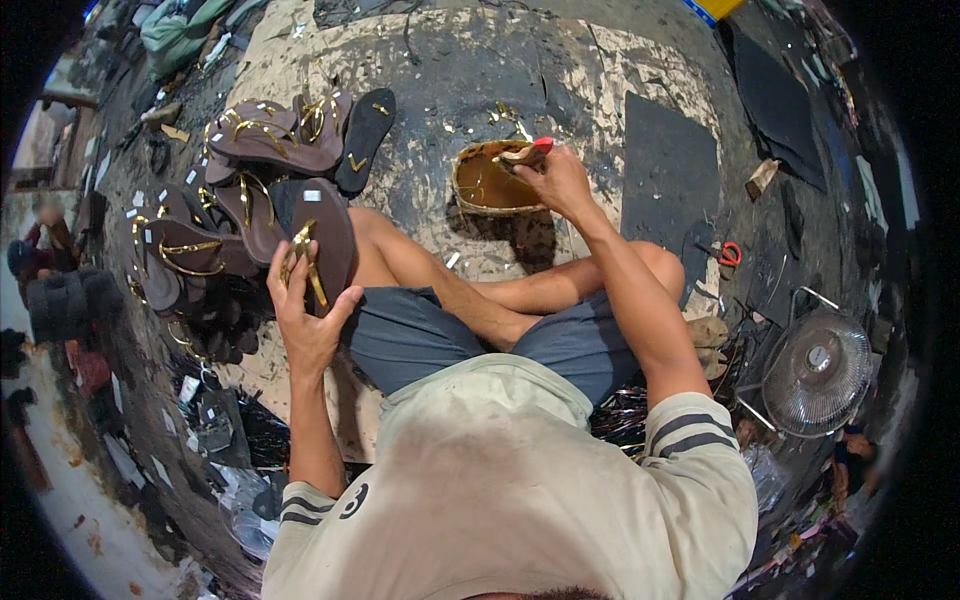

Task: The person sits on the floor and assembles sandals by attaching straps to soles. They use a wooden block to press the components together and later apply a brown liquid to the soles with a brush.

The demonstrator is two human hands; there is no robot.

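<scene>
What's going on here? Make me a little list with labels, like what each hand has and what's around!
Left hand: holds a brown sandal with gold straps
Right hand: holds a small brush over a round bowl
Person: sits cross-legged on the floor, in grey shorts
Left side: a pile of sandals, brown with gold straps
Right side: a fan and red-handled scissors
Floor: stained, with gold scraps
</scene>
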